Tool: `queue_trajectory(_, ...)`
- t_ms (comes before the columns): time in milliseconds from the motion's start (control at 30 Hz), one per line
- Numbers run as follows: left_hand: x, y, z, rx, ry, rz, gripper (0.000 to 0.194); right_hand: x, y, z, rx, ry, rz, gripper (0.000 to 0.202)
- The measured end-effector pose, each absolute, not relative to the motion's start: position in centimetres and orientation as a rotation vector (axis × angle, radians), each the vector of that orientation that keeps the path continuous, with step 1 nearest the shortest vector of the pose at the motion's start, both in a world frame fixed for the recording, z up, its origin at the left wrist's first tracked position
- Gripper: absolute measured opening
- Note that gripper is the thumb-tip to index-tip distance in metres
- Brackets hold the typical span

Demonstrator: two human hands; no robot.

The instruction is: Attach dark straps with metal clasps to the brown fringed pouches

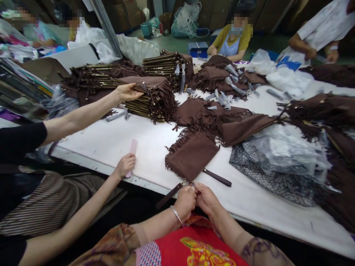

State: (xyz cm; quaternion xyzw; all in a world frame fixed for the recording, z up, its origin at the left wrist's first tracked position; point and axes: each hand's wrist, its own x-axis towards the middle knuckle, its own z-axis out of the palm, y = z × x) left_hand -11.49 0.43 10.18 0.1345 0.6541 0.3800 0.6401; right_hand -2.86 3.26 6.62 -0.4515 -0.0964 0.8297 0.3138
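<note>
Fingers [201,189] pinched shut at a brown fringed bag [194,153]

Left hand [184,200] and right hand [207,198] both grip its corner fittings, exact part's hidden. Bag lies just beyond them, long side angling away rightward; hands look equally near. White table [149,147] underneath, bag stack [145,108] farther left, coworker [238,46] way past.

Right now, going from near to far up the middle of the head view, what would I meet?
Your left hand and right hand side by side → the nearest brown fringed pouch → the far gold-edged stack → a blue box → a pale tangled cord bundle.
</note>
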Motion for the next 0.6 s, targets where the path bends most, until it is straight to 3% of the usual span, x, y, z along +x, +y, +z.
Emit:
queue_trajectory(167,-12.1,1.5,11.7,-0.129,1.061,0.893,0.024,-3.0,4.0,6.3,-1.101,0.032,2.230,0.021)
queue_trajectory(367,-13.8,2.1,12.4,-0.474,0.477,0.903,0.024,-3.8,5.1,6.8,-1.020,-0.055,2.272,0.022)
queue_trajectory(500,-14.0,2.2,12.1,-0.402,0.480,0.902,0.024,-4.5,5.3,7.5,-1.019,-0.186,2.181,0.024)
queue_trajectory(600,-14.4,2.0,11.6,-0.089,0.789,0.784,0.030,-4.1,5.4,7.7,-1.037,-0.389,2.154,0.027)
